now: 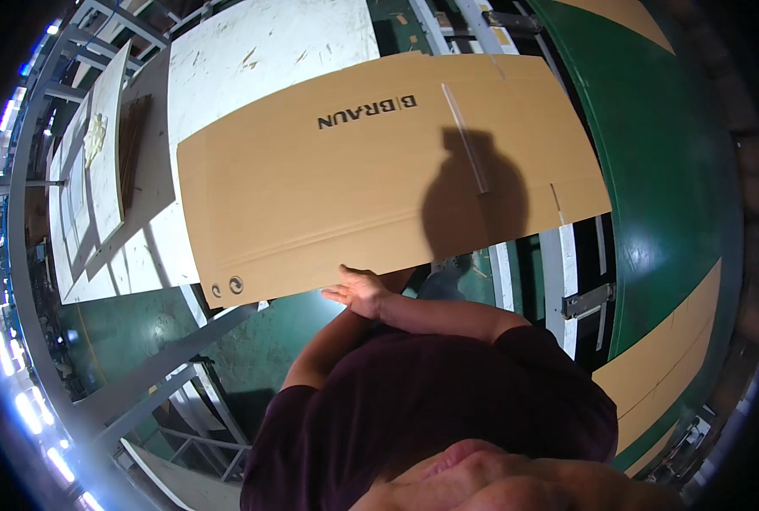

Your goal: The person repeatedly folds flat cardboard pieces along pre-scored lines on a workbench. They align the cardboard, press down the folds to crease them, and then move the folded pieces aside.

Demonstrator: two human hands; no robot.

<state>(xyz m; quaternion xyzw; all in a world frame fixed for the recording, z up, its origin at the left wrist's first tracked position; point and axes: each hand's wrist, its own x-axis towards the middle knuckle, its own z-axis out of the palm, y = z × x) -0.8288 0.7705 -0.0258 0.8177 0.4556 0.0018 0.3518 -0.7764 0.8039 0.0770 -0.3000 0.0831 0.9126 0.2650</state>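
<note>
A large flat brown cardboard sheet lies in front of me, with dark print, a slit near its right side and a shadow across it. My right hand reaches leftward at its near edge, fingers and thumb apart, with nothing held in it. Beneath the right wrist, my left forearm crosses over and runs under the sheet's near edge. The left hand's fingers are hidden there, so its grip cannot be seen.
A scuffed white board lies under the sheet's far left part. Off-white gloves rest on a raised panel at left. Metal rails with a bracket run beneath the right side. A green surface with more cardboard stands at right.
</note>
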